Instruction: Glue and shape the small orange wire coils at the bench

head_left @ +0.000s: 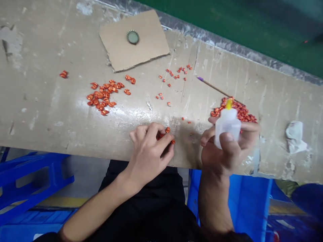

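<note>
My left hand (150, 148) rests on the table near its front edge, with fingers curled around a small orange-red striped piece (172, 141). Another such piece (168, 129) shows by the fingertips; the curled fingers hide part of what lies beneath them. Raised over the table, my right hand (228, 143) grips a small translucent white squeeze bottle (227, 126) with a yellow tip (229, 103) pointing away from me. Behind the bottle lies a heap of orange-red pieces (246, 113), partly covered by it. A looser pile of striped pieces (101, 95) sits to the left.
Tiny red bits (176, 75) are scattered mid-table. A thin brown stick with a purple end (217, 88) touches the right heap. Cardboard (136, 55) carries a bottle cap (133, 37). Crumpled white material (295, 136) lies right. Blue plastic stools (47, 171) stand below the table's left edge.
</note>
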Demonstrator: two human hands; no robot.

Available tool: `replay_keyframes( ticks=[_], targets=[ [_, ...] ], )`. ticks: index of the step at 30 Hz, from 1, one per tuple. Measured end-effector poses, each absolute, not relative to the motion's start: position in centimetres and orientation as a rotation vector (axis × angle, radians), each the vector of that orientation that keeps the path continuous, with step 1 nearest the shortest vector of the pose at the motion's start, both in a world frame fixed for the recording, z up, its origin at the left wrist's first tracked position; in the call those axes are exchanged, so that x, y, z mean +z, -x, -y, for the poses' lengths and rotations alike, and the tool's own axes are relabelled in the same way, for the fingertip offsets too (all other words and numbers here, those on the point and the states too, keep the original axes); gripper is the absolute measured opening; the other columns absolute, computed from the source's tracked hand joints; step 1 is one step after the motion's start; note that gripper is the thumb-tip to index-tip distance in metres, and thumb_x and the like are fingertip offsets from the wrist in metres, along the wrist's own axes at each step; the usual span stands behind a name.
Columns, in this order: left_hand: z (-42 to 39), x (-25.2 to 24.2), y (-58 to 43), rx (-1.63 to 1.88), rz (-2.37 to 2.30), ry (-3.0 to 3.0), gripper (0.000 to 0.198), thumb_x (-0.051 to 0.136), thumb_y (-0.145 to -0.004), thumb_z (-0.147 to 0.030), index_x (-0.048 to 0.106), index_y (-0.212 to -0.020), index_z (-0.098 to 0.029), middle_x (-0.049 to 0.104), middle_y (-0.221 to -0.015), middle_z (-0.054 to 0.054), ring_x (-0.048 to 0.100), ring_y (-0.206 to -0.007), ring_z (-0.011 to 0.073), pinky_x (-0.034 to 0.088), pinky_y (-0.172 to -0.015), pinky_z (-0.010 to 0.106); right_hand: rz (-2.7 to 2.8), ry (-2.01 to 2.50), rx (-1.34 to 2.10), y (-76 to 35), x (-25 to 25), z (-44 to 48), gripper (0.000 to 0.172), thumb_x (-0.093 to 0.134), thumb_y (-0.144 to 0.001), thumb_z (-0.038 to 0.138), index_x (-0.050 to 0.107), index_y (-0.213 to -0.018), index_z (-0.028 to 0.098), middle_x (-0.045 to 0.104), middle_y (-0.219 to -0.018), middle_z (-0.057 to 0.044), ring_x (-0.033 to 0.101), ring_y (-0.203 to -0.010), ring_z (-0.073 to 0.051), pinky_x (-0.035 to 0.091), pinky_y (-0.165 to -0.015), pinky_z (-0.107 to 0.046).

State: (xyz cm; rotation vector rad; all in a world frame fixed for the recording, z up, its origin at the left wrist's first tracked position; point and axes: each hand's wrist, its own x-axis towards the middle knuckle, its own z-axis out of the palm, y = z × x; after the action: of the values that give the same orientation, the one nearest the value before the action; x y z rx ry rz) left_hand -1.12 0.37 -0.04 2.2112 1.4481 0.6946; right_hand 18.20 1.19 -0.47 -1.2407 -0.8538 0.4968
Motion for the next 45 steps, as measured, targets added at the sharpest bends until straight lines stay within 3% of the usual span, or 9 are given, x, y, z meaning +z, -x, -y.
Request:
replay_keyframes(
  ticks=[4,8,11,19,24,26,30,32,45],
  targets=[
    [-0.2,0.0,1.3,0.701,-1.426,-2.215,0.013,0.083,-0.098,-0.021,0.082,-0.107,-0.030,0.073,-0.120,0.008,0.053,-0.114,0.0313,0.035,-0.090,0.049,0.761,1.200,0.792,-19.1,0.7,-2.1,0.034,0.081,-0.073,0.027,0.064,-0.102,0.028,0.081,-0.090,-0.001,0.065,-0.057,-0.017,0.049,-0.047,-0.028],
    [-0.1,-0.1,1.5,0.714,-1.415,-2.234,0.014,0.082,-0.098,-0.020,0.083,-0.107,-0.030,0.073,-0.118,0.008,0.054,-0.112,0.0312,0.037,-0.088,0.048,0.927,1.390,0.736,-19.3,1.3,-2.5,0.038,0.075,-0.084,0.035,0.078,-0.121,0.029,0.077,-0.102,-0.004,0.075,-0.094,-0.024,0.065,-0.082,-0.042],
    [-0.1,-0.2,1.5,0.705,-1.400,-2.237,0.014,0.081,-0.100,-0.020,0.083,-0.109,-0.030,0.073,-0.118,0.008,0.054,-0.112,0.0314,0.038,-0.089,0.049,1.174,1.424,0.640,-19.0,1.4,-3.0,0.033,0.072,-0.102,0.039,0.075,-0.133,0.033,0.077,-0.124,-0.005,0.077,-0.114,-0.026,0.065,-0.101,-0.049],
    [0.1,-0.4,1.6,0.710,-1.404,-2.226,0.013,0.082,-0.099,-0.021,0.082,-0.107,-0.031,0.074,-0.118,0.008,0.055,-0.112,0.0318,0.041,-0.090,0.050,1.502,1.415,0.552,-19.4,-0.1,-6.4,0.034,0.078,-0.105,0.033,0.063,-0.136,0.033,0.075,-0.141,-0.007,0.076,-0.132,-0.029,0.064,-0.108,-0.054],
    [0.0,-0.5,1.6,0.715,-1.393,-2.237,0.011,0.080,-0.100,-0.021,0.080,-0.107,-0.030,0.073,-0.118,0.007,0.056,-0.111,0.0307,0.041,-0.092,0.049,1.520,1.472,0.565,-20.2,0.0,-5.8,0.064,0.078,-0.101,0.028,0.053,-0.160,0.031,0.064,-0.166,-0.012,0.063,-0.155,-0.031,0.058,-0.119,-0.058],
    [0.0,-0.6,1.5,0.731,-1.392,-2.252,0.011,0.080,-0.099,-0.020,0.080,-0.105,-0.029,0.073,-0.117,0.006,0.056,-0.111,0.0305,0.041,-0.092,0.049,1.486,1.564,0.487,-20.4,0.7,-4.9,0.065,0.079,-0.100,0.030,0.055,-0.161,0.030,0.066,-0.165,-0.013,0.068,-0.147,-0.030,0.061,-0.113,-0.053],
    [0.0,-0.7,1.4,0.772,-1.382,-2.263,0.011,0.082,-0.097,-0.020,0.077,-0.102,-0.028,0.073,-0.114,0.005,0.056,-0.111,0.0295,0.042,-0.094,0.048,1.513,1.828,0.376,-20.3,2.7,-3.1,0.019,0.073,-0.106,0.029,0.081,-0.123,0.026,0.081,-0.119,-0.007,0.075,-0.095,-0.021,0.061,-0.084,-0.039],
    [0.0,-0.7,1.4,0.765,-1.374,-2.267,0.010,0.081,-0.098,-0.019,0.076,-0.102,-0.028,0.072,-0.113,0.005,0.056,-0.111,0.0292,0.043,-0.095,0.048,1.574,1.913,0.427,-19.9,3.3,-2.4,0.013,0.073,-0.107,0.029,0.085,-0.110,0.024,0.080,-0.102,-0.004,0.071,-0.082,-0.019,0.058,-0.077,-0.036],
    [-0.2,-0.3,1.7,0.708,-1.350,-2.251,0.009,0.076,-0.102,-0.018,0.075,-0.103,-0.027,0.073,-0.117,0.006,0.063,-0.111,0.0299,0.046,-0.095,0.050,1.665,2.181,0.419,-18.2,3.4,-1.8,0.011,0.082,-0.096,0.030,0.088,-0.098,0.021,0.084,-0.089,-0.006,0.075,-0.071,-0.021,0.059,-0.076,-0.038]
  ],
)
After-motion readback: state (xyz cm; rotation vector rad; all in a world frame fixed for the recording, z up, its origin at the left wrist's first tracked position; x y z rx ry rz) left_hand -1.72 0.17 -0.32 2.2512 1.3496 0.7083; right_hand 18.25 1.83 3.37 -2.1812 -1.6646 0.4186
